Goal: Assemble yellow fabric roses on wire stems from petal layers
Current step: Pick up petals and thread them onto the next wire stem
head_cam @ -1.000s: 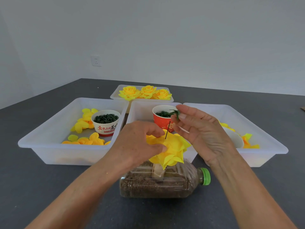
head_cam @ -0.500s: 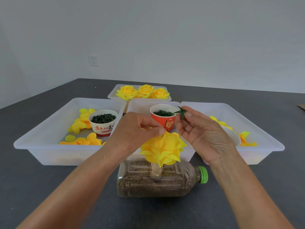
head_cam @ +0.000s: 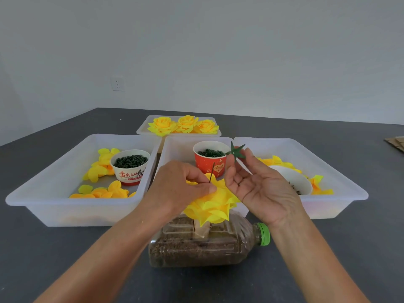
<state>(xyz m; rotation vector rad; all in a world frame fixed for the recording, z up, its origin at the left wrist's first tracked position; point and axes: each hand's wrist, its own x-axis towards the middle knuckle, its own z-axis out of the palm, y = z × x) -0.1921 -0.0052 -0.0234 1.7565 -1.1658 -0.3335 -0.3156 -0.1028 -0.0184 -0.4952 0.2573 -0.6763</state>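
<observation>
Three finished roses [head_cam: 185, 125] are seen behind; the green calyx [head_cam: 236, 152], pinched by the right hand [head_cam: 260, 189], is now raised higher, while the petal layers [head_cam: 215, 202] are gripped by the left hand [head_cam: 181, 189].

A plain, unmarked pale grey wall [head_cam: 218, 51] fills the upper half of the view and meets a second wall at a corner on the far left. A white wall socket [head_cam: 118, 84] is mounted low on the wall, left of centre and just above the far edge of the dark grey table [head_cam: 54, 248], whose matte surface spreads below the socket across the whole lower half of the view. Lighting is even and diffuse with only soft shadows, and well to the right of the socket a piece of brown cardboard [head_cam: 396, 142] lies at the table's right edge.
</observation>
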